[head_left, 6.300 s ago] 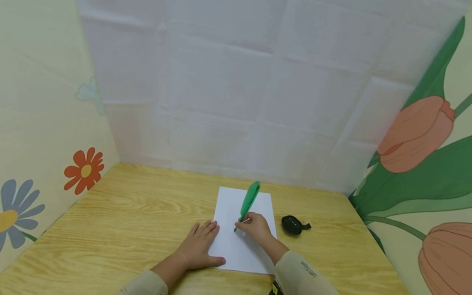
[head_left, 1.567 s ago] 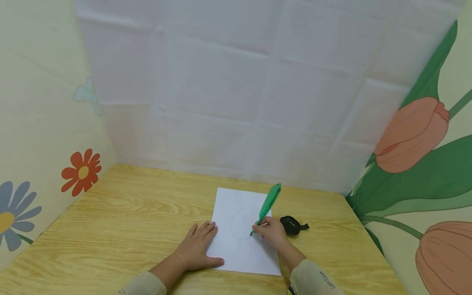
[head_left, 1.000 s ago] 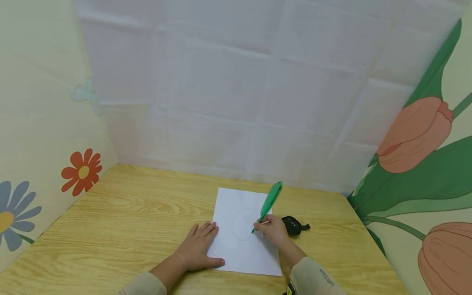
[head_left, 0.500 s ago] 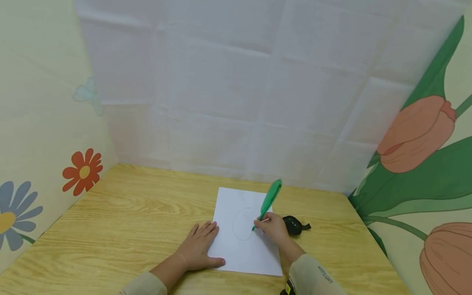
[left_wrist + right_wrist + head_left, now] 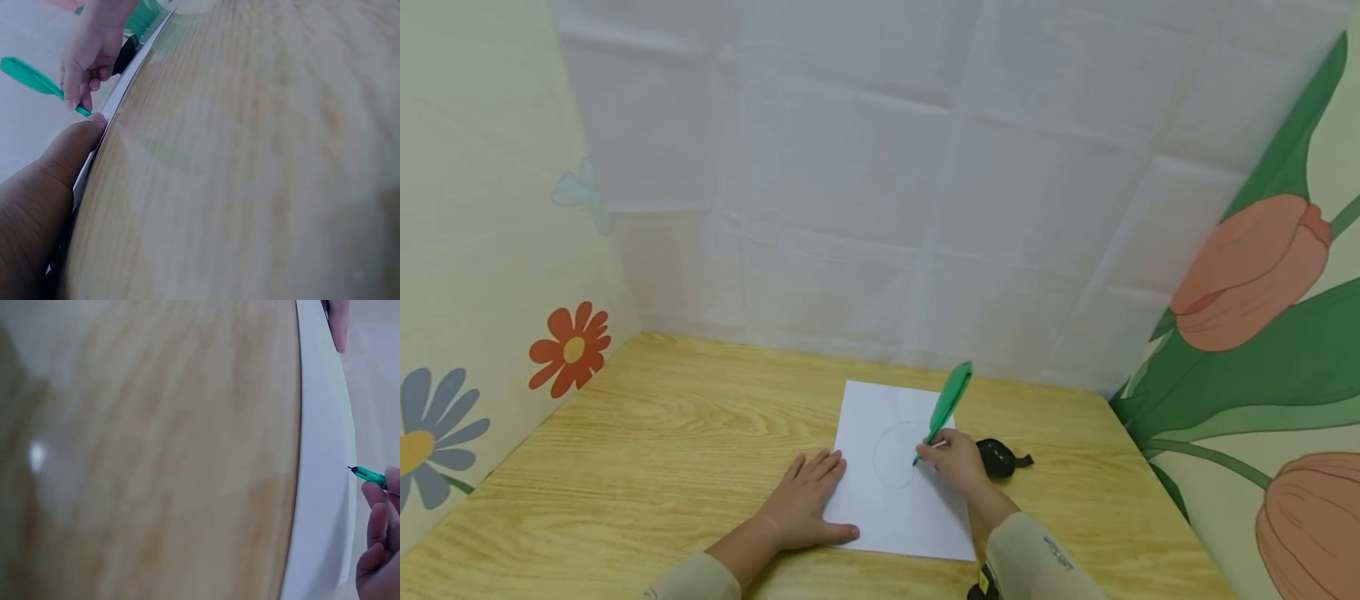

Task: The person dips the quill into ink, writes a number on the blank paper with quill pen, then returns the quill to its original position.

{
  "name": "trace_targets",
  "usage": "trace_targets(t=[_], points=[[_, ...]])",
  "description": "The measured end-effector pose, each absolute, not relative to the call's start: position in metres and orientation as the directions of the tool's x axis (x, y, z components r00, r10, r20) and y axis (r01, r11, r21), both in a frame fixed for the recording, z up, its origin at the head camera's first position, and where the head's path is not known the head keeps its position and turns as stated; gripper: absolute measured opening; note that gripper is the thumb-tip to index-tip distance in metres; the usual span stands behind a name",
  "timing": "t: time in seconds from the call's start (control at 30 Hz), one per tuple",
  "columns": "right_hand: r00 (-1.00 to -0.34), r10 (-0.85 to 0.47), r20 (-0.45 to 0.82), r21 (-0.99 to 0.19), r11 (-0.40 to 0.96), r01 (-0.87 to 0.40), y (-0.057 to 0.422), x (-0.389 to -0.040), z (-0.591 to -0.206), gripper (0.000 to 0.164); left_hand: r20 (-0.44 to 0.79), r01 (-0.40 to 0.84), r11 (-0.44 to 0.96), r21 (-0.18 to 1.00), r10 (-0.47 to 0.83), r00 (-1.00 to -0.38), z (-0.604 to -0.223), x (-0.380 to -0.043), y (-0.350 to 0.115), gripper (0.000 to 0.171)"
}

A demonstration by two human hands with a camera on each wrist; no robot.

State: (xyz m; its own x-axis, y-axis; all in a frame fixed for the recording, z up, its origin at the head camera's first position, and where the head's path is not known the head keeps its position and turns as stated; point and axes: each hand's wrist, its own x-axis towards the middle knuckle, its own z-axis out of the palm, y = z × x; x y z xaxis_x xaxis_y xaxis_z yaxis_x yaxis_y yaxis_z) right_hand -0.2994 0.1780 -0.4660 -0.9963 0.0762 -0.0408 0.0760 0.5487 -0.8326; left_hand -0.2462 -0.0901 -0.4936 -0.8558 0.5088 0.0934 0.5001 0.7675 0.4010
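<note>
A white sheet of paper (image 5: 880, 525) lies on the wooden table, bearing a thin, rounded line (image 5: 875, 462) with a gap at its upper right. My right hand (image 5: 955, 461) pinches a green pen (image 5: 950, 400) with a feather-shaped top, which leans up and to the right. Its dark tip meets the paper at the line's right side; the right wrist view shows this pen tip (image 5: 354, 469) closely. My left hand (image 5: 805, 504) rests flat across the sheet's left edge, fingers straight and thumb spread. In the left wrist view, the left thumb (image 5: 69, 150) shows at the paper's edge.
A glossy black rounded object (image 5: 997, 459) with a short tail lies right of the paper, partly behind my right hand. A black and yellow item (image 5: 985, 583) shows beside the right sleeve. A white cloth backdrop (image 5: 850, 208) stands behind the table (image 5: 700, 417), with flower-printed walls at both sides.
Compared with the oldest frame, my right hand and pen are further right, and the curved line has appeared. Lately the tip has crept upward along its right side. My left hand has stayed put.
</note>
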Motion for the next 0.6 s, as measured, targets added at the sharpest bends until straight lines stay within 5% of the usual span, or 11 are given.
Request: trace_targets(t=[0.6], points=[[-0.996,0.082,-0.026,-0.814,0.577,0.069,0.1746,-0.3077,-0.4665,0.022,0.095,0.504,0.770,0.392,0.511,-0.854,-0.4944,-0.2467,-0.0902,0.106]])
